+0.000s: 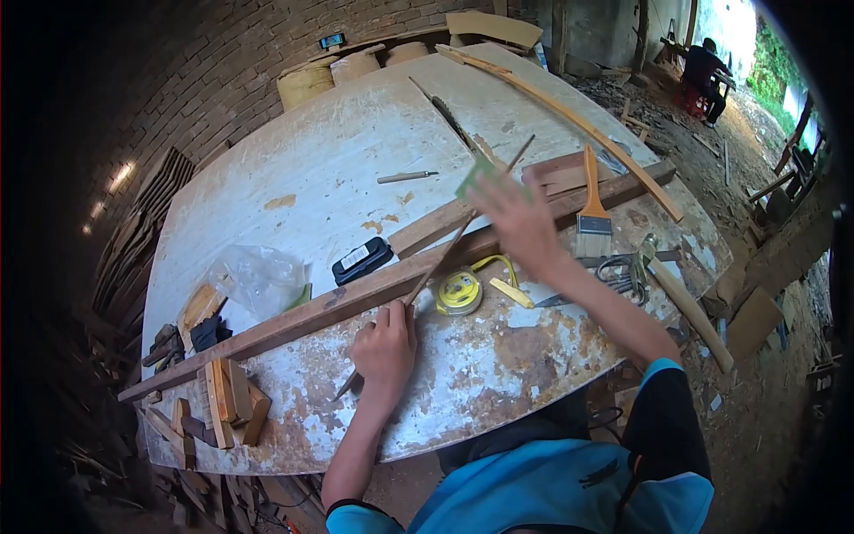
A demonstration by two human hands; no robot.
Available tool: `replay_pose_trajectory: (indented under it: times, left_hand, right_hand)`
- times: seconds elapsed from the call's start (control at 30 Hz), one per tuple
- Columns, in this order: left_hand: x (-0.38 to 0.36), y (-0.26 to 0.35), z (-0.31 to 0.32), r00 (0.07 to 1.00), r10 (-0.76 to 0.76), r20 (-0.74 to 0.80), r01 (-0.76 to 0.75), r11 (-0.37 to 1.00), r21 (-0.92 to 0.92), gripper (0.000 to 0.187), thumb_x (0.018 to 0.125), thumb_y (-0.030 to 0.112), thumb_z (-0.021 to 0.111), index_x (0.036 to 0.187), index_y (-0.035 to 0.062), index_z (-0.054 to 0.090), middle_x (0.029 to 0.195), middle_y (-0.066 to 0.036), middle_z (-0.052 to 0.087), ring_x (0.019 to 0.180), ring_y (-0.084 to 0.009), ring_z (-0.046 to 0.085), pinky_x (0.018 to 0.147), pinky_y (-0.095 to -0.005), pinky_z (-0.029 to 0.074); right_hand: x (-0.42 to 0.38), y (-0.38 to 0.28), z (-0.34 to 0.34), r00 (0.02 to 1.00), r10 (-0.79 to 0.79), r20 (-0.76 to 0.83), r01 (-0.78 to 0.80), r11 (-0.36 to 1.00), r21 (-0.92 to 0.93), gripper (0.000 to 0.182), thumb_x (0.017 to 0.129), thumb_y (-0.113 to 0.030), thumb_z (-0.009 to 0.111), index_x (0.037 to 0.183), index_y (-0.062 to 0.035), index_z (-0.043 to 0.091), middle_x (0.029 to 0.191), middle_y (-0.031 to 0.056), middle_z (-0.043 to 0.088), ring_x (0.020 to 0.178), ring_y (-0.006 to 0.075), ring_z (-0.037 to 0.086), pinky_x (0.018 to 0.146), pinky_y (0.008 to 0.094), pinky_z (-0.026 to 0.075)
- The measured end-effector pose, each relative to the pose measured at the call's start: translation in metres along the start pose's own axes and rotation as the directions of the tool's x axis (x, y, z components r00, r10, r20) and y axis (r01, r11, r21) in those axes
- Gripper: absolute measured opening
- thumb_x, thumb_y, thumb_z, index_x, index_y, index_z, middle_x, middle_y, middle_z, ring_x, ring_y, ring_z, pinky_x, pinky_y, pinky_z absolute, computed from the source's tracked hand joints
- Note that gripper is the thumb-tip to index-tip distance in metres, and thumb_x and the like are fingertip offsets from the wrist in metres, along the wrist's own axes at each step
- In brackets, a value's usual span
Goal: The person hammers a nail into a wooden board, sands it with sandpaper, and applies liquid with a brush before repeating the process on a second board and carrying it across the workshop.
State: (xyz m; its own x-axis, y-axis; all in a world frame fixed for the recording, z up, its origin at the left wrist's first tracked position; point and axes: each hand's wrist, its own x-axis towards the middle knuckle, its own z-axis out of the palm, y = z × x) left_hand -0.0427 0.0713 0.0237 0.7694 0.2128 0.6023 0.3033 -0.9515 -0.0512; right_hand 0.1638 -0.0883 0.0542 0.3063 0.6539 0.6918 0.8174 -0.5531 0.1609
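My left hand [384, 347] is closed around the lower part of a thin wooden stick [443, 256], which slants up and away across a long wooden beam [302, 317]. My right hand [516, 218], smeared by motion, is over the stick's upper part with a green sheet [479, 180] that looks like sandpaper at its fingers. Between the hands lies a yellow tape measure [459, 293]. A paintbrush [593, 200] with an orange handle rests on the beam, right of my right hand. Scissors [616, 272] and a hammer [687, 313] lie nearer my right forearm.
A black case [362, 261], a clear plastic bag [258, 278] and wooden blocks [233, 393] are on the left of the worn table [329, 142]. A slim metal-tipped tool [407, 177] lies farther back. One long wooden strip [578, 120] crosses the right edge. Another person [705, 76] sits far behind.
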Motion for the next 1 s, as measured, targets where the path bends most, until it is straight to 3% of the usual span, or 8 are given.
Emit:
replay_pose_trajectory:
  times: [0.13,0.27,0.3,0.4,0.5,0.6,0.83,1.0]
  left_hand:
    - [0.002,-0.003,0.000,1.000,0.010,-0.015,-0.010,1.000,-0.013,0.019,0.085,0.024,0.063,0.079,0.0096,0.052,0.063,-0.007,0.058,0.050,-0.0269,0.059,0.044,-0.0371,0.046]
    - [0.004,-0.006,0.002,1.000,-0.019,0.020,0.020,0.999,-0.047,0.020,0.082,0.028,0.064,0.079,0.0113,0.054,0.063,-0.006,0.058,0.051,-0.0234,0.059,0.046,-0.0341,0.047]
    - [0.008,-0.009,0.002,0.999,-0.031,0.014,0.032,0.996,-0.079,0.021,0.081,0.030,0.065,0.079,0.0113,0.054,0.064,-0.006,0.059,0.051,-0.0236,0.060,0.047,-0.0341,0.048]
    - [0.011,-0.024,0.008,1.000,-0.004,-0.029,0.001,0.994,-0.107,0.034,0.076,0.039,0.071,0.087,0.0095,0.058,0.067,-0.007,0.063,0.053,-0.0245,0.062,0.047,-0.0342,0.048]
    - [0.012,-0.032,0.010,0.999,0.014,-0.029,-0.017,0.994,-0.112,0.045,0.074,0.045,0.072,0.094,0.0068,0.060,0.068,-0.010,0.064,0.054,-0.0255,0.063,0.046,-0.0350,0.049]
    - [0.016,-0.035,0.012,0.999,0.000,-0.033,-0.005,0.987,-0.158,0.047,0.074,0.047,0.071,0.093,0.0059,0.061,0.068,-0.010,0.064,0.054,-0.0266,0.063,0.047,-0.0359,0.049]
    - [0.014,-0.035,0.010,0.989,-0.072,0.127,0.102,0.963,-0.248,0.056,0.071,0.053,0.069,0.094,0.0025,0.061,0.074,-0.016,0.066,0.059,-0.0324,0.064,0.050,-0.0411,0.051]
    - [0.013,-0.036,0.007,0.970,-0.138,0.198,0.194,0.935,-0.296,0.058,0.067,0.052,0.071,0.089,0.0001,0.059,0.080,-0.017,0.065,0.065,-0.0345,0.065,0.057,-0.0450,0.051]
  right_hand:
    - [0.005,0.031,0.020,0.992,-0.123,-0.031,0.123,0.992,-0.017,0.051,0.079,-0.006,0.053,0.128,-0.0166,0.051,0.136,0.0104,0.047,0.131,0.0266,0.039,0.110,0.0481,0.025]
    - [0.020,0.032,0.018,0.977,0.207,-0.060,-0.212,0.971,-0.108,0.050,0.079,-0.004,0.052,0.128,-0.0149,0.052,0.137,0.0108,0.047,0.131,0.0283,0.039,0.106,0.0506,0.029]
    - [0.014,0.017,0.017,0.993,0.092,-0.077,-0.068,0.960,0.271,0.052,0.078,-0.002,0.052,0.128,-0.0165,0.052,0.138,0.0097,0.046,0.132,0.0269,0.038,0.106,0.0526,0.029]
    - [0.012,0.008,0.021,0.977,-0.211,0.012,0.203,0.953,0.226,0.055,0.078,0.001,0.050,0.128,-0.0204,0.053,0.139,0.0070,0.045,0.131,0.0262,0.038,0.108,0.0547,0.026]
    - [0.033,0.057,0.045,0.992,0.124,-0.012,-0.124,0.992,-0.010,0.061,0.077,-0.003,0.055,0.134,-0.0231,0.046,0.143,0.0062,0.041,0.133,0.0257,0.037,0.109,0.0547,0.023]
    - [0.027,0.042,0.055,0.991,-0.124,-0.054,0.132,0.970,0.204,0.063,0.078,-0.006,0.056,0.137,-0.0243,0.042,0.144,0.0056,0.039,0.133,0.0253,0.037,0.110,0.0534,0.024]
    - [0.030,0.046,0.042,0.997,0.037,0.066,-0.036,0.999,-0.020,0.063,0.079,-0.002,0.049,0.138,-0.0222,0.040,0.143,0.0109,0.039,0.131,0.0297,0.039,0.106,0.0453,0.031]
    - [0.025,0.048,0.035,0.917,-0.192,0.349,0.119,0.968,0.220,0.071,0.080,0.006,0.040,0.144,-0.0233,0.029,0.152,0.0040,0.024,0.139,0.0316,0.025,0.110,0.0599,0.015]
